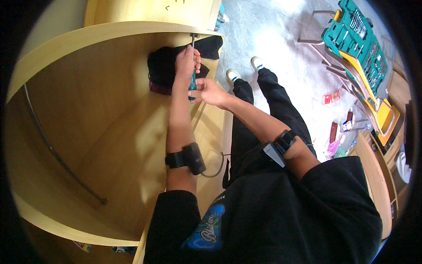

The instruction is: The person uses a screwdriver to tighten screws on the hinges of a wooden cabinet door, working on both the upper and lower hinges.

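Right hand (209, 92): fingers closed on butt of green screwdriver (193, 79). Left hand (185, 64): fingers curled by shaft (193, 46) (clamped or merely guiding, cannot tell). Beyond fingertips, dark fitting (194, 34); off-axis push could slip tip, scratching wooden panel (132, 27).

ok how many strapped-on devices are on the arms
2: a black one on the left arm, just below the sleeve, and a grey-and-black one on the right arm. Any under the sleeves would be hidden.
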`<state>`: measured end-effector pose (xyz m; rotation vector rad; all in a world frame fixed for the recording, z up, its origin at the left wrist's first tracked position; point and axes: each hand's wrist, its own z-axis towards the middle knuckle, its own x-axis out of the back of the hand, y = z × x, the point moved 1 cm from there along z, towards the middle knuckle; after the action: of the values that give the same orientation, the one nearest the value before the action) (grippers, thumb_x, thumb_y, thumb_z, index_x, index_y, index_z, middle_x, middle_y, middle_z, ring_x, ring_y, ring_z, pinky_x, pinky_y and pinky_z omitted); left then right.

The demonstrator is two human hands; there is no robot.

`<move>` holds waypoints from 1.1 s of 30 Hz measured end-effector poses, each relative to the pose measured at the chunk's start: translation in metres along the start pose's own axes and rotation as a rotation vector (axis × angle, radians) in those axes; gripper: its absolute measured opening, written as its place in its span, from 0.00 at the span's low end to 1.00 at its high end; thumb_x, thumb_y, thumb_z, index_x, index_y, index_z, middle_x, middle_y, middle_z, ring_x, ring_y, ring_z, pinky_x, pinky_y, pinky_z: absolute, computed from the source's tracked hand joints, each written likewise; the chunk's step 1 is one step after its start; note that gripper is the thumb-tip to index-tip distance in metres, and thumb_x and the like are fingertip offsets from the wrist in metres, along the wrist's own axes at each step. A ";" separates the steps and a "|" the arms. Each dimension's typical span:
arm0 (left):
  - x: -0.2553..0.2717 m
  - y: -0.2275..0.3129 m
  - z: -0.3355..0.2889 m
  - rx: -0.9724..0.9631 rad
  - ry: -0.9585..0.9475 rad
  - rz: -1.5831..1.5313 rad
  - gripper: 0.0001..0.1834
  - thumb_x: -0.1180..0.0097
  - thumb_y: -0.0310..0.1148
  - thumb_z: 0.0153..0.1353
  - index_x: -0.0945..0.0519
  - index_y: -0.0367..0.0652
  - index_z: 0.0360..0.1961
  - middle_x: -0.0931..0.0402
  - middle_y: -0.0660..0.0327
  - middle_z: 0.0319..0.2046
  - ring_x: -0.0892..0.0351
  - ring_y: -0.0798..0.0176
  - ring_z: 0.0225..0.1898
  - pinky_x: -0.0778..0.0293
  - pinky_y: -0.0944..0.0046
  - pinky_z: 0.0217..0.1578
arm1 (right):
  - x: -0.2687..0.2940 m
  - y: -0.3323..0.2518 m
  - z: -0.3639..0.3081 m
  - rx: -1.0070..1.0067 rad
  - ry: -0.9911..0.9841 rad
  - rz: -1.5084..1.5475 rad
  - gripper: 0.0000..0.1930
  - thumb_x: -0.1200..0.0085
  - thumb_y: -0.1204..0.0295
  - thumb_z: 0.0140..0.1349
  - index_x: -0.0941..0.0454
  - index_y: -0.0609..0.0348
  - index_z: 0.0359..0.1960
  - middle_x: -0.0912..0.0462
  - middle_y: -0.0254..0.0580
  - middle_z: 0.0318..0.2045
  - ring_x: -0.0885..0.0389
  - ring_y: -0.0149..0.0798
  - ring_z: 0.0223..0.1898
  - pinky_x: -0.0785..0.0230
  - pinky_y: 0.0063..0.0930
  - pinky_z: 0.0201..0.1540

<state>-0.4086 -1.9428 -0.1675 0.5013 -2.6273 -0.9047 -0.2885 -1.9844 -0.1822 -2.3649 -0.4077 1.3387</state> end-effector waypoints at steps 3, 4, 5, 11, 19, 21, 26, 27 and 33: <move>-0.014 -0.015 0.008 -0.290 0.340 0.511 0.20 0.61 0.42 0.64 0.27 0.40 0.23 0.28 0.56 0.19 0.30 0.63 0.15 0.34 0.62 0.17 | -0.007 0.009 0.006 0.126 0.158 -0.240 0.17 0.46 0.71 0.57 0.31 0.63 0.47 0.24 0.41 0.40 0.25 0.33 0.43 0.28 0.33 0.46; -0.020 -0.015 0.010 -0.362 0.419 0.604 0.21 0.62 0.43 0.64 0.28 0.39 0.22 0.29 0.58 0.17 0.31 0.62 0.14 0.34 0.59 0.19 | -0.006 0.014 0.007 0.260 0.257 -0.386 0.18 0.46 0.71 0.57 0.32 0.63 0.48 0.24 0.41 0.40 0.25 0.33 0.44 0.29 0.32 0.46; -0.020 -0.010 0.007 -0.360 0.417 0.604 0.21 0.62 0.43 0.64 0.28 0.39 0.22 0.29 0.58 0.17 0.31 0.62 0.14 0.34 0.59 0.19 | -0.008 0.013 0.005 0.258 0.258 -0.385 0.18 0.46 0.71 0.57 0.32 0.63 0.48 0.24 0.41 0.40 0.25 0.33 0.44 0.29 0.32 0.46; -0.005 0.003 -0.003 -0.019 -0.019 -0.009 0.22 0.64 0.43 0.66 0.28 0.42 0.20 0.36 0.66 0.10 0.38 0.70 0.10 0.42 0.71 0.10 | -0.001 -0.011 -0.002 0.006 -0.004 0.010 0.10 0.49 0.74 0.59 0.26 0.64 0.41 0.22 0.36 0.34 0.23 0.31 0.36 0.29 0.26 0.42; -0.018 0.018 0.001 -0.067 0.193 0.348 0.21 0.60 0.42 0.64 0.27 0.38 0.21 0.33 0.59 0.11 0.32 0.64 0.12 0.37 0.66 0.14 | -0.001 -0.030 -0.006 -0.077 0.013 -0.036 0.13 0.49 0.72 0.58 0.28 0.64 0.44 0.24 0.39 0.32 0.26 0.32 0.42 0.31 0.23 0.46; -0.001 0.005 0.009 -0.085 0.123 0.257 0.16 0.58 0.38 0.62 0.27 0.38 0.23 0.33 0.55 0.12 0.31 0.60 0.12 0.36 0.64 0.14 | 0.002 -0.041 -0.013 -0.107 -0.032 -0.031 0.12 0.50 0.71 0.60 0.27 0.63 0.43 0.23 0.37 0.32 0.25 0.30 0.39 0.30 0.23 0.44; -0.003 -0.003 0.040 -0.602 0.175 0.634 0.08 0.55 0.30 0.58 0.28 0.40 0.25 0.30 0.56 0.14 0.29 0.59 0.13 0.33 0.62 0.16 | 0.003 -0.037 -0.005 -0.073 0.021 -0.277 0.11 0.49 0.70 0.59 0.25 0.64 0.39 0.23 0.32 0.29 0.24 0.27 0.32 0.29 0.20 0.36; -0.004 -0.003 0.040 -0.632 0.174 0.633 0.07 0.55 0.30 0.59 0.28 0.40 0.25 0.29 0.56 0.14 0.29 0.59 0.13 0.33 0.63 0.16 | 0.002 -0.037 -0.003 -0.096 0.075 -0.447 0.11 0.50 0.70 0.59 0.25 0.64 0.40 0.22 0.34 0.31 0.23 0.28 0.33 0.29 0.20 0.36; -0.031 0.020 0.019 -0.355 0.330 0.188 0.05 0.50 0.26 0.59 0.32 0.36 0.34 0.27 0.59 0.17 0.33 0.69 0.13 0.35 0.66 0.17 | 0.017 -0.005 0.011 0.191 0.028 -0.367 0.11 0.48 0.75 0.55 0.26 0.65 0.40 0.22 0.37 0.26 0.24 0.32 0.24 0.25 0.24 0.34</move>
<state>-0.3929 -1.9052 -0.1748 0.2776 -2.1182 -1.0906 -0.2898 -1.9710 -0.1978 -2.0301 -0.6395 1.1188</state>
